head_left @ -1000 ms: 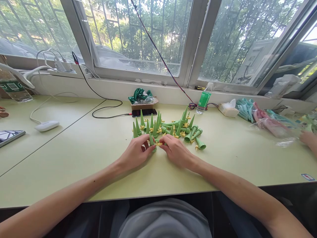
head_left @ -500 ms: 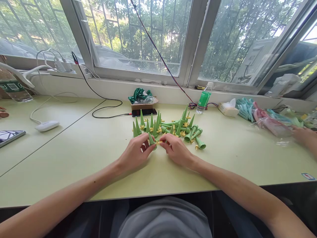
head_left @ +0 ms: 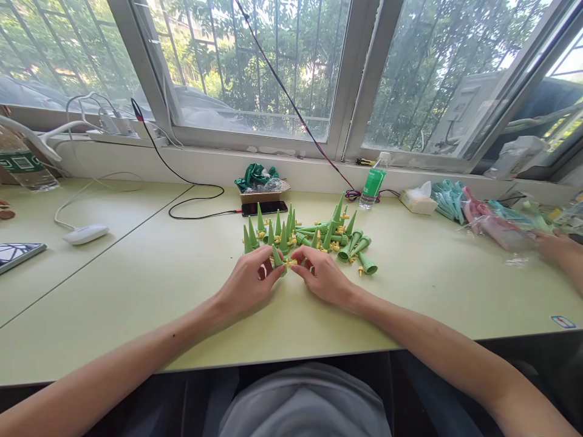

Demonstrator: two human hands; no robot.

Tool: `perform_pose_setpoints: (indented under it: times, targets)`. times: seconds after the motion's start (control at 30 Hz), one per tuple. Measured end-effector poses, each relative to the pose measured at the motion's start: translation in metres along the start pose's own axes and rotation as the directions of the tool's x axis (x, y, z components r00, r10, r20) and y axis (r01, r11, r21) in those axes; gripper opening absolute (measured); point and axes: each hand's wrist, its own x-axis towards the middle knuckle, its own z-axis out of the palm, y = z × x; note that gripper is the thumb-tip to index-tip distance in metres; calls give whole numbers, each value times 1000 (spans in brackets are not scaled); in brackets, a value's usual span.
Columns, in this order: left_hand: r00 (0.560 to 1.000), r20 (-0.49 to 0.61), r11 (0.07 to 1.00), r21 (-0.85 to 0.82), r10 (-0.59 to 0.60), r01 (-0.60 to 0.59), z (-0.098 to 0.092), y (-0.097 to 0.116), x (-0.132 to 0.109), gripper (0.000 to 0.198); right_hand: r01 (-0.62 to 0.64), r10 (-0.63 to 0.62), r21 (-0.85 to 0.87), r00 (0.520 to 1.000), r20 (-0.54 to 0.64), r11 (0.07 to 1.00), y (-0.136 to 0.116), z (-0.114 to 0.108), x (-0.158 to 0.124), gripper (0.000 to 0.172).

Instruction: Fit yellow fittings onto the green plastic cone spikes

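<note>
My left hand (head_left: 248, 280) is closed around a green plastic cone (head_left: 276, 257) that points up from between its fingers. My right hand (head_left: 321, 274) pinches a small yellow part (head_left: 290, 263) at the side of that cone. Both hands rest on the pale green table (head_left: 150, 273), just in front of a heap of green cones (head_left: 314, 233). Several cones at the left of the heap stand upright, and others at the right lie on their sides with small yellow parts among them.
A black phone (head_left: 264, 207) and a cardboard box with green plastic (head_left: 259, 182) lie behind the heap. A green bottle (head_left: 373, 182) stands by the sill. A white mouse (head_left: 85, 233) sits left. Another person's hand (head_left: 553, 246) works among plastic bags (head_left: 492, 221) at the right.
My hands have stayed on the cone and yellow part with only slight finger movement. The other person's hand at the right has shifted a little toward the bags.
</note>
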Motion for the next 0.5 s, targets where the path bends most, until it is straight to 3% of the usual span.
perform_pose_setpoints:
  times: [0.23, 0.5]
  targets:
    - [999, 31, 1000, -14, -10, 10, -2, 5, -1, 13, -6, 6, 26, 1000, 16, 1000, 0, 0, 1, 11]
    - [999, 41, 999, -41, -13, 15, -1, 10, -2, 13, -5, 6, -11, 999, 45, 1000, -2, -2, 2, 27]
